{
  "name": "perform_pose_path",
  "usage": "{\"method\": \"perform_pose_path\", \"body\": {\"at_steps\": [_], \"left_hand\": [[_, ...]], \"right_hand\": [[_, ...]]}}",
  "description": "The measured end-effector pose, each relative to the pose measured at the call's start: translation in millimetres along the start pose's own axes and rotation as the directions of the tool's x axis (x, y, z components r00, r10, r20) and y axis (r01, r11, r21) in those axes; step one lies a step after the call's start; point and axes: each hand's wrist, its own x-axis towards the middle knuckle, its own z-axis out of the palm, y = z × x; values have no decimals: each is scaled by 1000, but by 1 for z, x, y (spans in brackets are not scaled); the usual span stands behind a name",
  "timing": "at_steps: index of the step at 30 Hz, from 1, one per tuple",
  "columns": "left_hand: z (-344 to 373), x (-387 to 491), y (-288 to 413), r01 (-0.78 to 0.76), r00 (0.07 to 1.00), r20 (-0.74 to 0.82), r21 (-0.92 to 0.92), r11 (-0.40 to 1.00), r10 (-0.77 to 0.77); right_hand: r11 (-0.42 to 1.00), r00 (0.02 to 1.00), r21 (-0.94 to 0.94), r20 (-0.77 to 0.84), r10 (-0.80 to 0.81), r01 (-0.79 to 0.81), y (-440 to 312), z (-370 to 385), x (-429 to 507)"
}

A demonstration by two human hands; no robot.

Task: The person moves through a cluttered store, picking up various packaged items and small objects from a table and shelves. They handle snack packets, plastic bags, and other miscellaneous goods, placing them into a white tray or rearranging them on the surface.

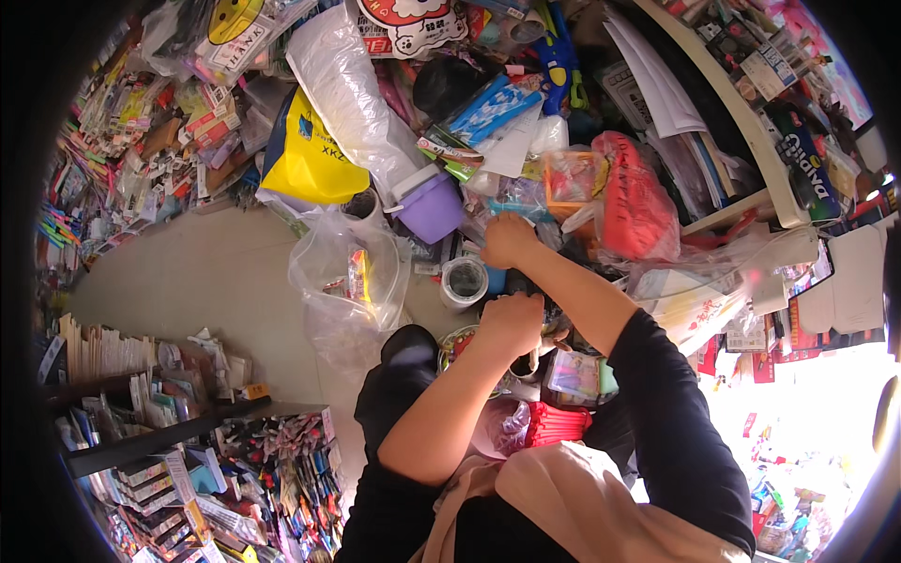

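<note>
Among packed goods, my right hand (508, 241) reaches down with curled fingers, by a clear plastic packet and a blue item (497, 279). Its fingertips are hidden. Nearer my body, my left hand (516, 322) is bent into a loose fist over dark items; whether it holds anything is hidden. Left of both hands stands a white round container (464, 279) with a clear lid. A lavender bucket (429, 210) with a white rim lies tilted beyond it. Below my left hand are a clear box with colourful contents (576, 373) and a red ribbed item (558, 424).
A clear plastic bag (345, 281) and a yellow bag (310, 155) lie at the left. Right of my right hand is a red plastic bag (637, 200), near a pale shelf edge (757, 134). Stocked shelves (148, 429) flank the tiled floor (204, 274).
</note>
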Motion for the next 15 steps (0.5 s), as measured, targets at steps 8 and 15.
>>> {"method": "perform_pose_path", "body": {"at_steps": [8,15], "left_hand": [[6,-5,-8,17,994,-104,15,1000,-15],[9,-2,-10,-9,988,-152,51,999,17]], "right_hand": [[995,983,-70,-174,60,-73,11,-33,27],[984,936,-1,-311,166,-175,53,-87,58]]}}
